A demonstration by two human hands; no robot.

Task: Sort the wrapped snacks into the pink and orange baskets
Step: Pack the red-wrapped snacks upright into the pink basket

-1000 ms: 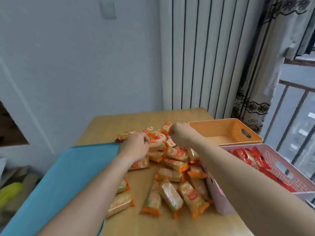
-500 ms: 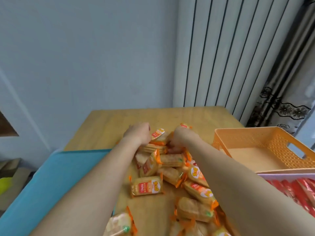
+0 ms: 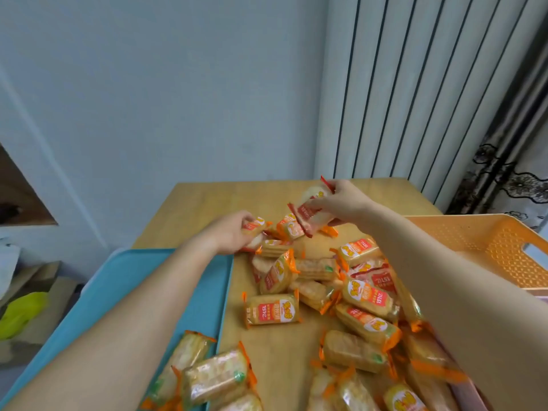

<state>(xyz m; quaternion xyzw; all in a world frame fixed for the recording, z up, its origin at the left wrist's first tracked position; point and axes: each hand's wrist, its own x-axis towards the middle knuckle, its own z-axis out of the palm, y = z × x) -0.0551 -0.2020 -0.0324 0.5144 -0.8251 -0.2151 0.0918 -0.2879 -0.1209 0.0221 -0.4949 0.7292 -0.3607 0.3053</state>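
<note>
Evidently a pick is under way. Head view: the right hand (image 3: 341, 206), down in the snack pile (image 3: 326, 292) half a second ago, has lifted clear at its 12 o'clock, pinching red-edged packets (image 3: 308, 216), probably two. The left hand (image 3: 231, 237) stays low at 10 o'clock, gripping an orange packet (image 3: 253, 228). A drop-off looks due. The orange basket (image 3: 504, 256) lies at 3 o'clock, cut off by the frame edge. The pink basket is hidden behind the right forearm.

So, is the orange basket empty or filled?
Empty where visible: the orange basket shows only bare walls and floor; the right forearm hides part.
</note>
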